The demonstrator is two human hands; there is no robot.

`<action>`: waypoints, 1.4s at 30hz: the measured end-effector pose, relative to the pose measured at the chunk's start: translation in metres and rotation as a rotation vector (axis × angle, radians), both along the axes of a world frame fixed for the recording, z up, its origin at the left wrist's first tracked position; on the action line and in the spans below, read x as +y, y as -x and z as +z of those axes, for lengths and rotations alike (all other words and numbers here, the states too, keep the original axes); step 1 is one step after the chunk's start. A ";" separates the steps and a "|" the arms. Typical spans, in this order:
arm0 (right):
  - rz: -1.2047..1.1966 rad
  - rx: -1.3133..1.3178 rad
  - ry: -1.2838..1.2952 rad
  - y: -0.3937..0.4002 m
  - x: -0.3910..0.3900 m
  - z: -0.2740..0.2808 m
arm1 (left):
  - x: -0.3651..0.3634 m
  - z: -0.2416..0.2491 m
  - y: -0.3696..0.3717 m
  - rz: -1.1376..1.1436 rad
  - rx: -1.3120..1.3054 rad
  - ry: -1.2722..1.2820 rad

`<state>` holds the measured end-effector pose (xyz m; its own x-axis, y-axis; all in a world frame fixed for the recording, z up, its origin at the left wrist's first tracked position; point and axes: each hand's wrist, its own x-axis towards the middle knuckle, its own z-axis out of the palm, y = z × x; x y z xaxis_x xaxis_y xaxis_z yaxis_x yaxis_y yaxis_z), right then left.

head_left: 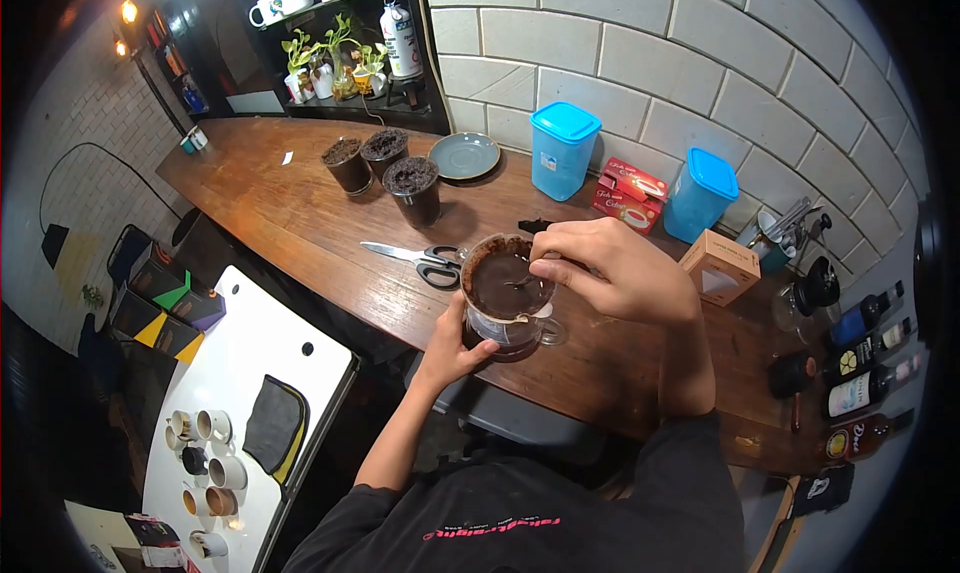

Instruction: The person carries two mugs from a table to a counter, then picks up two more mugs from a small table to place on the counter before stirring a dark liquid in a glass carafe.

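A coffee dripper (pixel 474 291) sits on a glass server (pixel 495 331) near the counter's front edge. Dark wet coffee (pixel 500 295) fills it, with grounds clinging to its inner wall. My left hand (pixel 452 351) is wrapped round the glass from the left, thumb on the near side. From the right, my right hand (pixel 622 273) pinches a thin metal spoon (pixel 519 283) whose lower end dips into the coffee. Just left of the dripper lie black-handled scissors (pixel 436 268). Dark liquid shows low in the server.
Several cups of dark grounds (pixel 411 188) and a grey plate (pixel 465 157) stand farther back. Blue-lidded containers (pixel 565 153), red boxes (pixel 630 195) and a brown box (pixel 720 268) line the wall. Bottles (pixel 860 388) stand right. A white table (pixel 285 338) with mugs is at left.
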<state>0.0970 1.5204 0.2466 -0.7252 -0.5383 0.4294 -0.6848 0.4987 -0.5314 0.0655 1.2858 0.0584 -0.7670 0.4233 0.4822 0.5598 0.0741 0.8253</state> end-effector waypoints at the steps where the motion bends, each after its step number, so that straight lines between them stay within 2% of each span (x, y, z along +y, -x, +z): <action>1: 0.010 -0.009 0.013 0.000 0.000 0.000 | 0.000 0.001 0.000 -0.001 0.001 0.000; 17: 0.019 -0.007 -0.023 0.001 0.000 -0.003 | -0.001 -0.002 0.001 0.011 0.024 0.027; 22: -0.052 0.011 -0.078 -0.001 0.000 -0.001 | -0.001 -0.001 0.001 0.014 0.030 0.025; 25: 0.008 -0.018 -0.048 0.001 0.000 -0.001 | 0.000 0.003 -0.001 0.000 0.000 0.017; 42: 0.003 -0.033 -0.048 0.002 -0.002 0.001 | -0.003 -0.001 0.001 0.000 0.002 0.033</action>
<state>0.0948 1.5186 0.2479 -0.7365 -0.5601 0.3793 -0.6692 0.5216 -0.5293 0.0644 1.2832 0.0573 -0.7659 0.4392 0.4695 0.5615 0.1013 0.8212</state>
